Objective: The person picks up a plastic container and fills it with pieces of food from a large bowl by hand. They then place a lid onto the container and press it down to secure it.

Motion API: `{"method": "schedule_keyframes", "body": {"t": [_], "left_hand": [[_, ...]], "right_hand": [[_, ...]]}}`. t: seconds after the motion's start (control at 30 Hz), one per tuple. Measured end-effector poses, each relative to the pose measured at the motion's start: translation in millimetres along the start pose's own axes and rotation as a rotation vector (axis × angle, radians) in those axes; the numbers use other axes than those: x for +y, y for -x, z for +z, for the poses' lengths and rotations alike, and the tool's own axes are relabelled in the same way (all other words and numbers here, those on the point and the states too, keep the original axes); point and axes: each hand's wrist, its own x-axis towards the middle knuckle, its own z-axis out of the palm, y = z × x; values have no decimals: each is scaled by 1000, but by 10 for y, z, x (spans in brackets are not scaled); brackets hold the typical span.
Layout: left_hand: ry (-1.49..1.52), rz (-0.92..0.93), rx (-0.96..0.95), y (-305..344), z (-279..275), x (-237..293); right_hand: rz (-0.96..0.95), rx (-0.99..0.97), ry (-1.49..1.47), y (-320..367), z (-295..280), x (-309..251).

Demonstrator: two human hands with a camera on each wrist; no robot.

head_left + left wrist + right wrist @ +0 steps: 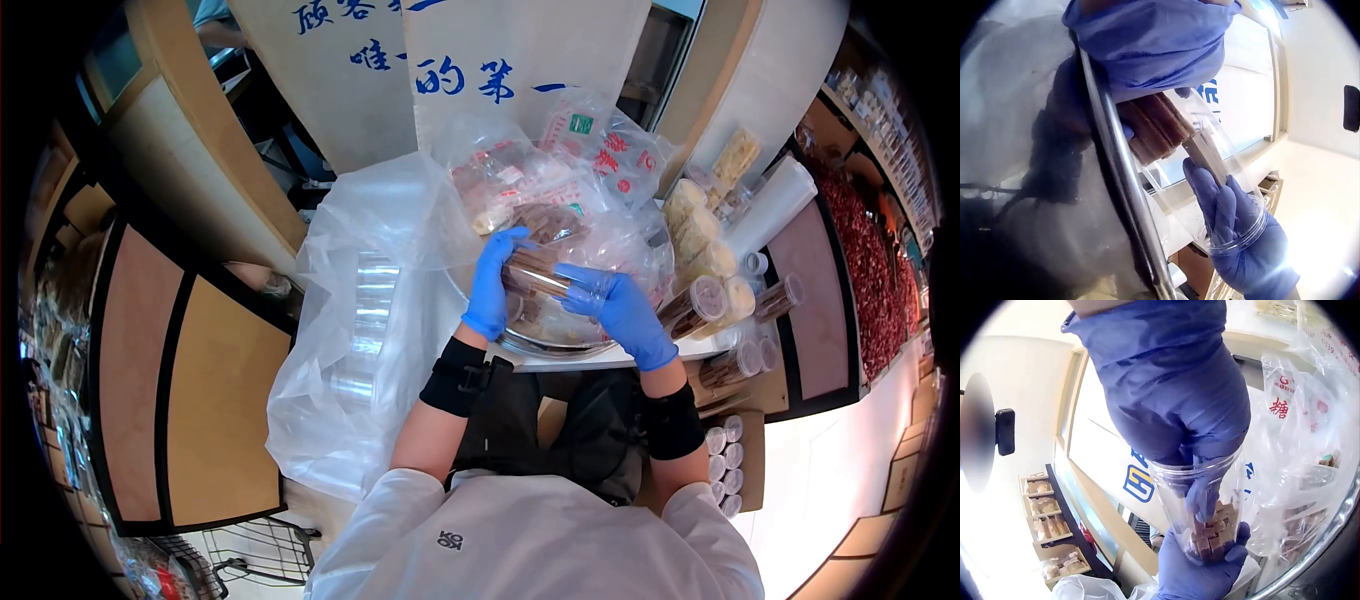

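Note:
My blue-gloved left hand (490,290) holds a clear plastic jar (533,275) tilted on its side, its fingers wrapped round the base end. Brown sticks (1160,128) stand packed together in the bottom of the jar. Through the open mouth, the gloved right hand (630,318) reaches inside; its fingers (1207,200) pinch one paler brown stick (1205,153) beside the packed ones. Seen from the right wrist, the fingertips come down right at the tops of the sticks. Below both hands is a wide metal bowl (555,350) holding plastic bags and more brown pieces (550,222).
Filled jars of brown sticks (695,305) and containers of pale food (692,225) stand on the right. At left, a plastic bag (320,400) covers a row of nested clear jars (372,330). Several lidded jars (725,460) sit in a box low on the right.

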Motion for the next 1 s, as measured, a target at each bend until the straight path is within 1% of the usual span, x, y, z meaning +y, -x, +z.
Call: {"method": "schedule_keyframes", "body": {"t": [0.03, 0.07, 0.17, 0.23, 0.27, 0.33, 0.37, 0.47, 0.53, 0.57, 0.63, 0.73, 0.87, 0.93, 1.0], "left_hand": [[-16, 15, -5, -1, -1, 11], [-15, 16, -5, -6, -11, 0], [-47, 38, 3, -31, -40, -47], [-24, 5, -21, -39, -57, -54], [-24, 7, -19, -45, -59, -65], [-59, 85, -11, -53, -56, -81], [-59, 87, -9, -53, -58, -77], [-114, 74, -21, -49, -55, -86], [-181, 59, -77, -58, -63, -109], [-181, 60, -77, -56, -62, -111], [-143, -34, -94, -60, -51, -103], [-174, 9, -136, -46, -42, -75], [-217, -21, -136, -39, -41, -44], [-264, -7, -131, -65, -72, -88], [-259, 9, -132, -73, -75, -106]], "right_hand": [[-52, -42, 32, -6, -3, 11], [-52, -43, 33, -2, -3, 4], [2, -64, -28, 11, -6, -4], [63, 22, -180, 12, 4, 65], [62, 20, -180, 28, 18, 104], [50, 167, -222, 55, 47, 169], [50, 164, -221, 49, 39, 173], [88, 145, -173, 55, -25, 175], [94, 29, -212, 38, -92, 135], [94, 29, -212, 51, -105, 114], [135, -50, -232, 59, -132, 69], [175, -92, -303, 63, -163, 90], [161, -129, -240, 62, -175, 106], [156, -112, -347, 54, -189, 161], [137, -96, -321, 45, -178, 189]]}}
